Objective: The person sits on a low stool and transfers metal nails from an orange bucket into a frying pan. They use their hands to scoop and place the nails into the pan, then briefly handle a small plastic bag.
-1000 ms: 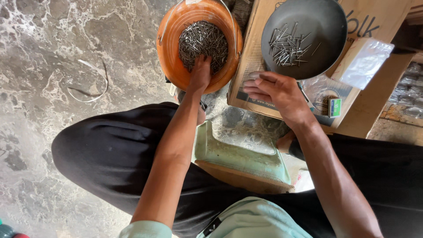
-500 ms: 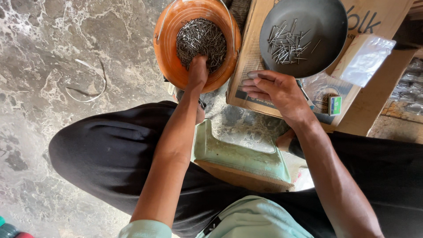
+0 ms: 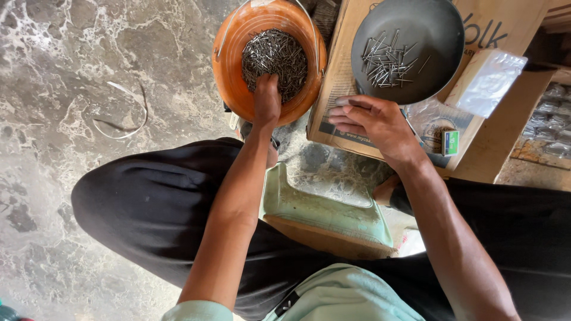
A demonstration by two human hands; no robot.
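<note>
A: so what's in the tubs?

B: orange bucket (image 3: 229, 71) on the floor, heaped with nails (image 3: 279, 50), left hand (image 3: 266, 98) dug in, grip hidden. Dark pan (image 3: 428, 77) on the cardboard box (image 3: 333, 113) holds a few nails; right hand (image 3: 372, 122) beside it, loosely curled, empty.

Both forearms are bare from the elbow down, and the left hand (image 3: 267, 98) and right hand (image 3: 375, 122) wear no gloves, rings or watch that can be seen. A pale mint-green shirt (image 3: 339, 297) shows along the bottom edge of the frame, its short sleeve (image 3: 196, 310) ending at lower left. A small dark patch sits on the shirt's front. Loose black trousers (image 3: 148, 208) cover both legs, softly creased, spreading across the middle of the frame.
</note>
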